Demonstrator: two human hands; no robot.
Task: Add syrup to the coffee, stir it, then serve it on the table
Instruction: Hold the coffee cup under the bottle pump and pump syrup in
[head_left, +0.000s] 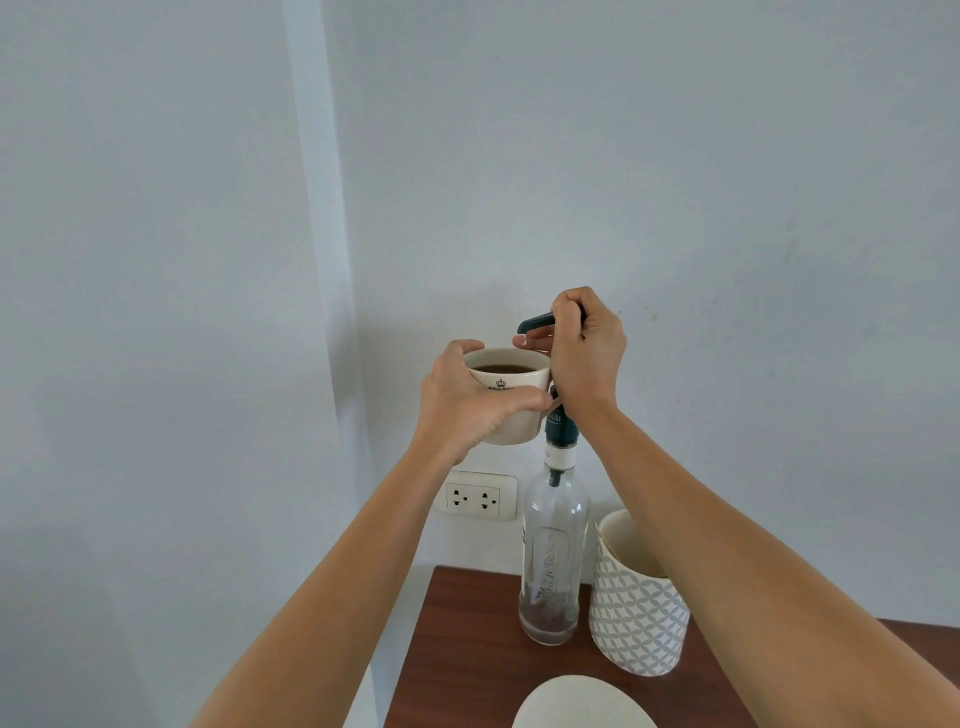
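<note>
the left hand (470, 402) is wrapped around a white cup (511, 395), thumb across the front and fingers curled round the far rim, holding it up in the air well above the desk (467, 649). dark coffee (504, 368) shows inside the cup, a little below the rim, and a small crown mark with lettering sits on the cup's front. the right hand (587, 353) is closed in a fist over the dark green pump head (535, 323), with the spout poking out to the left, just above and behind the cup's rim. one fingertip sticks out below the spout. whether any syrup is coming out of the spout cannot be told.

the pump's green collar sits on the neck of a tall clear glass bottle (555, 551), which stands upright on the dark wood desk against the wall. the cup's right side is just beside the pump stem. the bottle is nearly empty, with only a shallow layer of brownish syrup (548, 616) at the bottom.

just right of the bottle stands a white cylindrical holder (636, 618) with a grey lattice pattern, partly hidden behind the right forearm. at the lower edge, a white saucer (582, 704) lies on the desk, cut off by the frame. a double wall socket (480, 496) is set in the white wall to the left of the bottle.
</note>
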